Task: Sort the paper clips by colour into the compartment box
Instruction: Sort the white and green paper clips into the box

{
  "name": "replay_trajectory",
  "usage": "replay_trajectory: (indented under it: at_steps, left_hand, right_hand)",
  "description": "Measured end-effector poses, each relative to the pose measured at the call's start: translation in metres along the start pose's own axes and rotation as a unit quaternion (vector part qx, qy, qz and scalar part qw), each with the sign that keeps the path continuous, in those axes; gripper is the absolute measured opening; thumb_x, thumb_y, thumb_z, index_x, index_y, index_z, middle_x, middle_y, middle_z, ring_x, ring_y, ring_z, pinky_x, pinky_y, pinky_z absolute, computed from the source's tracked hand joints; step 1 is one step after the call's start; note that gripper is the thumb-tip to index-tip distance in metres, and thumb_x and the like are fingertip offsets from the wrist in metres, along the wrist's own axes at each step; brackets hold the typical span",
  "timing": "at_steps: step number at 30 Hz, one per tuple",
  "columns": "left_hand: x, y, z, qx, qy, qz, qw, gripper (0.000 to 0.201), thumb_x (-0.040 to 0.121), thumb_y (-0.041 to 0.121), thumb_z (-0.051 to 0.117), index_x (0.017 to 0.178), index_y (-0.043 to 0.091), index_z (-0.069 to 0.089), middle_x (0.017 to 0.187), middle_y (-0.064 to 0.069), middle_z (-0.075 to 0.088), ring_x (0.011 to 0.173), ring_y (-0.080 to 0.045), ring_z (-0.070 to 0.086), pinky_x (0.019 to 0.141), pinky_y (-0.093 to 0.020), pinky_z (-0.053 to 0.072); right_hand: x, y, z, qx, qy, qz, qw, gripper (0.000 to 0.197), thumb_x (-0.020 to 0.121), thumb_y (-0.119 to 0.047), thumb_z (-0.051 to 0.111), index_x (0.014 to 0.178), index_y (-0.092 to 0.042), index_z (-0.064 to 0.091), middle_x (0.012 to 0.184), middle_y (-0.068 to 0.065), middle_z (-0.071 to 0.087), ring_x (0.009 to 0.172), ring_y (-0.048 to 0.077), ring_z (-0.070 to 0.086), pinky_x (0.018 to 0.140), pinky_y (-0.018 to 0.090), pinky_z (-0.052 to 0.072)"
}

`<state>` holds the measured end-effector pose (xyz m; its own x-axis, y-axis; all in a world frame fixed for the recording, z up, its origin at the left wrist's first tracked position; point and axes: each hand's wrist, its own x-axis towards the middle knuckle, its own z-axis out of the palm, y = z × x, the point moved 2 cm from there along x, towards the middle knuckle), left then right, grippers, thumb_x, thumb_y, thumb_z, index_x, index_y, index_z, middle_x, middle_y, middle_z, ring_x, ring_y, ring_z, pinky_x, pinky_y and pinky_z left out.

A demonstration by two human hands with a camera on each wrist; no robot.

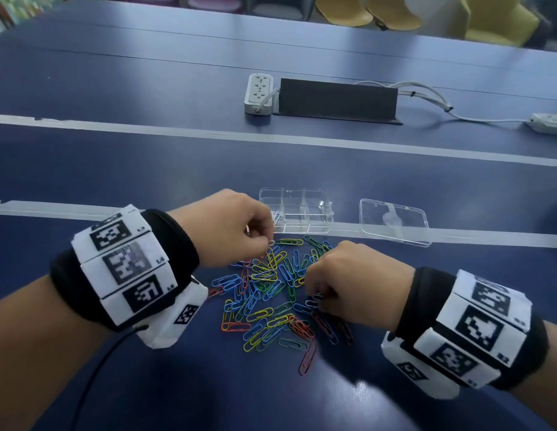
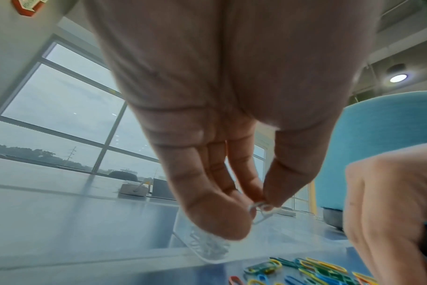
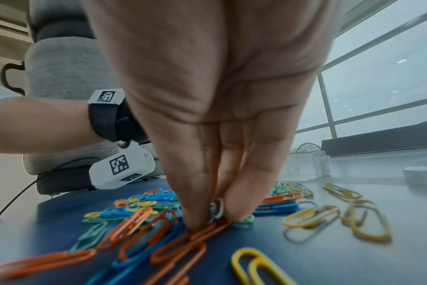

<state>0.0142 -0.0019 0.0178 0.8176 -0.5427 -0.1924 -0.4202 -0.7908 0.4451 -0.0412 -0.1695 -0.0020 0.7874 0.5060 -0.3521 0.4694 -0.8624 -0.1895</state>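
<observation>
Sorting was barely begun: most paper clips (image 1: 271, 293) lay heaped on the counter (image 1: 146, 169), just before the compartment box (image 1: 297, 209), whose near-left cell held a few white ones. The left hand (image 1: 230, 228) pinched a white clip (image 2: 261, 209) between thumb and fingertips, close to that cell. The right hand (image 1: 348, 284) pinched a second pale clip (image 3: 217, 209) upright, down in the heap. To do this well, the left grip should probably release only once over the white cell; the right should lift straight, shaking off any hooked orange neighbours.
</observation>
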Motion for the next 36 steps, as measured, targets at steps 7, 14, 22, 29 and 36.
replay_trajectory:
  at_steps: [7, 14, 22, 29, 36]
  left_hand:
    - [0.008, -0.008, -0.004, -0.015, 0.019, -0.006, 1.0, 0.011, 0.085, 0.02, 0.057, 0.088, 0.025, 0.066, 0.073, 0.014, 0.06, 0.062, 0.005, 0.052, 0.06, -0.001, 0.036]
    - [0.022, -0.016, -0.008, -0.093, 0.078, -0.044, 0.992, 0.013, 0.081, 0.009, 0.063, 0.084, 0.022, 0.067, 0.065, 0.009, 0.065, 0.046, 0.002, 0.058, 0.056, -0.005, 0.044]
    - [0.04, -0.014, -0.005, -0.171, 0.102, -0.103, 0.974, 0.008, 0.076, 0.007, 0.07, 0.082, 0.012, 0.068, 0.07, -0.009, 0.073, 0.063, -0.024, 0.072, 0.071, -0.036, 0.061]
    - [0.034, -0.02, -0.006, -0.251, 0.114, -0.132, 0.952, 0.009, 0.088, 0.009, 0.058, 0.088, 0.014, 0.067, 0.074, -0.009, 0.071, 0.061, -0.019, 0.066, 0.066, -0.033, 0.061]
    - [0.027, -0.018, -0.003, -0.087, 0.077, -0.094, 0.989, 0.021, 0.09, 0.018, 0.054, 0.106, 0.022, 0.069, 0.077, 0.007, 0.061, 0.072, -0.012, 0.056, 0.073, -0.018, 0.045]
  right_hand:
    - [0.001, -0.01, 0.002, -0.015, -0.025, 0.02, 0.999, 0.023, 0.078, -0.021, 0.055, 0.1, -0.021, 0.061, 0.094, 0.006, 0.06, 0.091, 0.032, 0.06, 0.075, 0.034, 0.053]
    - [0.01, -0.006, -0.027, 0.057, 0.02, 0.029, 0.998, 0.021, 0.073, -0.017, 0.059, 0.09, -0.022, 0.069, 0.067, -0.009, 0.062, 0.061, 0.011, 0.055, 0.062, 0.018, 0.046]
    - [0.073, 0.022, -0.064, 0.344, 0.108, 0.161, 0.919, 0.014, 0.077, -0.006, 0.061, 0.071, -0.017, 0.066, 0.061, 0.005, 0.063, 0.05, 0.017, 0.06, 0.073, 0.039, 0.06]
    - [0.09, 0.02, -0.056, 0.338, 0.071, 0.186, 0.92, 0.011, 0.078, -0.003, 0.062, 0.081, -0.006, 0.073, 0.068, 0.009, 0.068, 0.064, 0.021, 0.067, 0.078, 0.034, 0.059]
    - [0.085, 0.022, -0.052, 0.339, 0.103, 0.154, 0.922, 0.024, 0.078, 0.001, 0.057, 0.072, -0.021, 0.066, 0.081, 0.012, 0.074, 0.073, 0.022, 0.073, 0.08, 0.038, 0.059]
